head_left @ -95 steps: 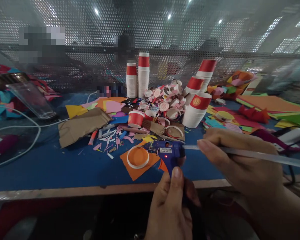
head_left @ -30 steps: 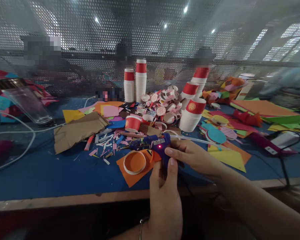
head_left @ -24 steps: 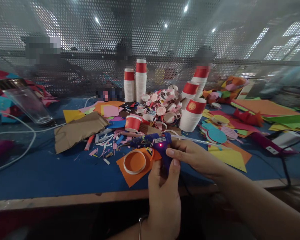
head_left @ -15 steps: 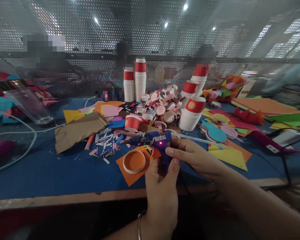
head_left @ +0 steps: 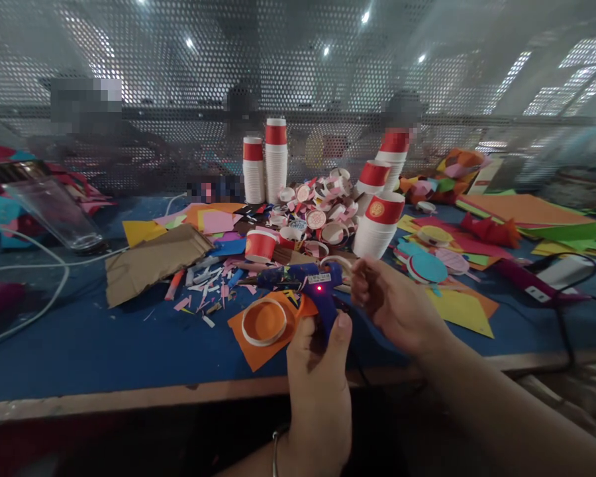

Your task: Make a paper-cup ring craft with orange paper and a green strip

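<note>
In the head view, the left hand (head_left: pixel 320 374) wraps its fingers round the blue glue gun (head_left: pixel 324 299), near centre, aimed leftward, presumably sparing skin the heat. The right hand (head_left: pixel 393 303) curls just right of it; whether pinching anything, I can't tell.

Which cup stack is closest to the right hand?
The frontmost stack, just beyond the right hand, showing a round gold emblem; the other stacks stand farther back.
</note>
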`<state>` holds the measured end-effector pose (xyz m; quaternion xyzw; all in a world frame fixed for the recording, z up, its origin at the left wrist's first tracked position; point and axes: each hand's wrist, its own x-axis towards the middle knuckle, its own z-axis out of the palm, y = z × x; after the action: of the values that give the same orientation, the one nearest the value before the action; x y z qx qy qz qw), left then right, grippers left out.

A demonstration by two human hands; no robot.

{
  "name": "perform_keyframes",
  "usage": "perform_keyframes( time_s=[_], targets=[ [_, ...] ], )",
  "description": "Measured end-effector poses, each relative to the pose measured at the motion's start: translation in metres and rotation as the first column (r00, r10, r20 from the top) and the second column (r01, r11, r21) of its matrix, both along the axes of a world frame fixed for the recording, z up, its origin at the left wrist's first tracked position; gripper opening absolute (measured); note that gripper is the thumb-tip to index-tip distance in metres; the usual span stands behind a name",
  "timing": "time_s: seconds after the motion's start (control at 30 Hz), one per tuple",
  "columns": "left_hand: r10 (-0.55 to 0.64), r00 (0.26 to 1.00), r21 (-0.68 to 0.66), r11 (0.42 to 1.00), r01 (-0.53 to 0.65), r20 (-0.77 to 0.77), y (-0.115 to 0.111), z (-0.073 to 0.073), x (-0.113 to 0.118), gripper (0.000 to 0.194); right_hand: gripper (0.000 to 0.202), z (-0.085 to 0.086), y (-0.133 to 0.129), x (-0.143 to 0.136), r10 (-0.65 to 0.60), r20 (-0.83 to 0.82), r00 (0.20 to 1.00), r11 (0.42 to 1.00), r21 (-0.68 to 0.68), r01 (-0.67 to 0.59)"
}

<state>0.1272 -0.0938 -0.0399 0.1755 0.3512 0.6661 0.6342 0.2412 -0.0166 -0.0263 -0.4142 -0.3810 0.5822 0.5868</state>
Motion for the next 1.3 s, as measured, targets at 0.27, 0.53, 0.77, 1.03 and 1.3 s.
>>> perform_keyframes(
  time_s=[0.27,0.53,0.77,1.03,1.3],
  targets=[
    [0.015,0.999,-0.03,0.999,-0.013,0.051,0.002,0.004,-0.003,0.018,0.029,0.0,-0.001,0.011,-0.05,0.287,0.956,0.983,0.186,-0.005],
    [-0.013,1.0,0.039,0.999,0.012,0.024,-0.002,0.003,-0.003,0.029,0.028,0.01,-0.022,0.01,0.143,0.627,0.766,0.92,0.202,-0.337],
    [-0.028,0.96,0.186,0.979,0.082,-0.278,-0.002,-0.006,-0.009,0.018,0.035,0.009,-0.031,0.011,0.243,0.571,0.784,0.9,0.168,-0.401],
    [-0.136,0.956,0.239,0.95,0.199,-0.258,-0.003,-0.007,-0.012,0.036,0.041,0.007,-0.045,0.007,0.304,0.404,0.863,0.935,0.049,-0.352],
    [-0.381,0.916,0.191,0.897,0.399,-0.126,-0.009,-0.001,-0.015,0.072,0.042,0.013,-0.069,-0.005,0.204,0.123,0.971,0.97,-0.16,-0.183]
  ],
)
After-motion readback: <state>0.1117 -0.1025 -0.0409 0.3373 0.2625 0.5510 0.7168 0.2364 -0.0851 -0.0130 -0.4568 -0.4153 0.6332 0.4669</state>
